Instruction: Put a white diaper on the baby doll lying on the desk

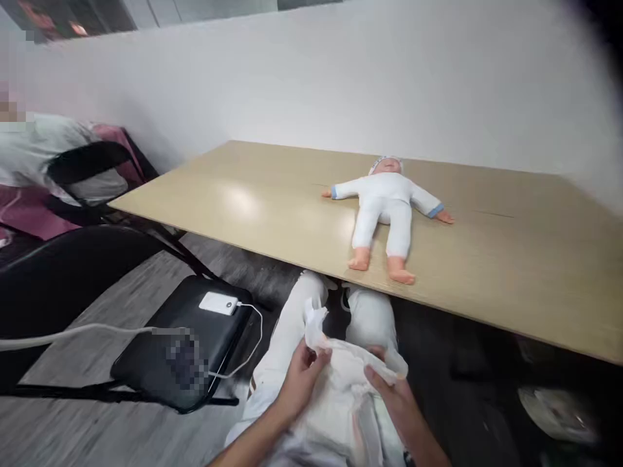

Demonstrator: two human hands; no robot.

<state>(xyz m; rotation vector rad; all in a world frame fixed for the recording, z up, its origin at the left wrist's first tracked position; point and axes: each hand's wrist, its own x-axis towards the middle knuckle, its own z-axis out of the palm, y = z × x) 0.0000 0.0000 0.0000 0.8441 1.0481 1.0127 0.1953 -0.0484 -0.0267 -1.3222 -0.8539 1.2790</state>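
Observation:
A baby doll (pixel 387 214) in a white suit and cap lies on its back on the tan table (pixel 253 207), feet toward me. Below the table's near edge, over my lap, both hands hold a white diaper (pixel 341 370). My left hand (pixel 299 383) pinches its left side with the fingers closed on the fabric. My right hand (pixel 389 389) grips its right edge, thumb on top. Both hands are well short of the doll.
A black chair (pixel 160 350) stands at my left with a white power bank (pixel 218 303) and cable on its seat. Another black chair (pixel 87 165) and a person in light clothing (pixel 29 149) are at the far left. A white wall runs behind the table.

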